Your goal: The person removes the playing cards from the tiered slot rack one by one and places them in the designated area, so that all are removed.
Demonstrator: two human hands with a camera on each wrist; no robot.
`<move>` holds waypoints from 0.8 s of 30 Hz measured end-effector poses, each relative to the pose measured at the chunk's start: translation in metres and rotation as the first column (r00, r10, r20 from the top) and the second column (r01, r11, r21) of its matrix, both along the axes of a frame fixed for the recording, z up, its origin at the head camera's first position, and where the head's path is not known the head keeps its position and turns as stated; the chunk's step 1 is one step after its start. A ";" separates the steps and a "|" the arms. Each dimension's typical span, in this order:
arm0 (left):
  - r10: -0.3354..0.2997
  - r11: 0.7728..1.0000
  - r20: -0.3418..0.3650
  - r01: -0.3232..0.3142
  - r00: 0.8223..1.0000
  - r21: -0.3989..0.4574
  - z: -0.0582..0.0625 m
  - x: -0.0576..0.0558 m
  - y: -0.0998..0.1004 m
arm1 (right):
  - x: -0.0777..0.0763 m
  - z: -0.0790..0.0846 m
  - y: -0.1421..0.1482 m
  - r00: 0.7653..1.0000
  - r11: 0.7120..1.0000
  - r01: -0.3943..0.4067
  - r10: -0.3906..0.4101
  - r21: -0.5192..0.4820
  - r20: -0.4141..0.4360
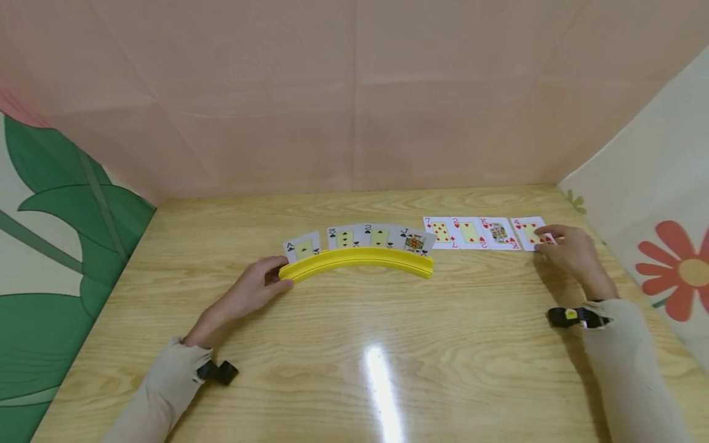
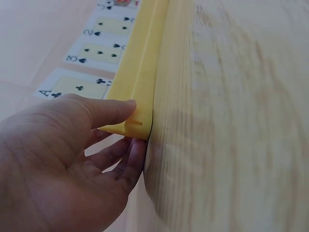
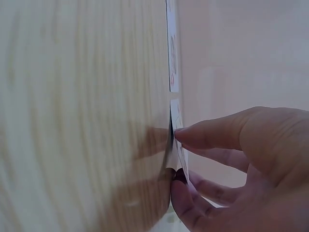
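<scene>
A yellow curved card holder (image 1: 360, 255) lies on the wooden table. Standing in it, from left to right, are an ace of clubs (image 1: 303, 248), a three of spades (image 1: 344, 238), a two of spades (image 1: 380, 237) and a jack of spades (image 1: 415, 242). My left hand (image 1: 257, 286) grips the holder's left end, thumb on the near side. At the far right, my right hand (image 1: 576, 252) pinches the right edge of a red four card (image 1: 526, 232). In the right wrist view that card (image 3: 175, 113) is tilted, its held edge slightly off the table.
Left of the red four lie a red seven (image 1: 440, 232), a red two (image 1: 469, 232) and a red king (image 1: 500, 233), face up in a row. A pink wall (image 1: 354, 123) rises behind the table (image 1: 310, 357); patterned panels (image 1: 664, 184) stand at both sides.
</scene>
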State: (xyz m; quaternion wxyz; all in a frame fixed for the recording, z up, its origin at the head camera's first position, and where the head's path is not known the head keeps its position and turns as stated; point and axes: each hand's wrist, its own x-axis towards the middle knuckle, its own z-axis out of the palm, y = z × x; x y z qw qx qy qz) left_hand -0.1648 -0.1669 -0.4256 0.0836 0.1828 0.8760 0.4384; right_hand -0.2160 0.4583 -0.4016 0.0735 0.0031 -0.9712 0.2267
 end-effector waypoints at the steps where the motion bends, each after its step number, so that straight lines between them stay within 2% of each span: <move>1: -0.002 1.000 -0.001 0.002 1.000 0.000 0.000 0.000 0.000 | 0.000 -0.001 0.000 1.000 1.000 -0.003 0.003 0.003 -0.010; 8: -0.005 1.000 0.002 0.005 1.000 -0.003 0.000 -0.001 0.000 | -0.002 -0.003 -0.002 1.000 1.000 -0.001 0.001 0.003 -0.021; 14: -0.010 1.000 0.004 0.010 1.000 0.005 0.001 -0.001 -0.001 | -0.001 -0.002 -0.003 1.000 1.000 0.005 -0.005 0.000 0.008; 24: -0.007 1.000 0.008 0.007 1.000 0.018 0.000 0.000 -0.001 | -0.002 -0.003 -0.002 0.999 0.999 -0.033 0.033 0.025 0.019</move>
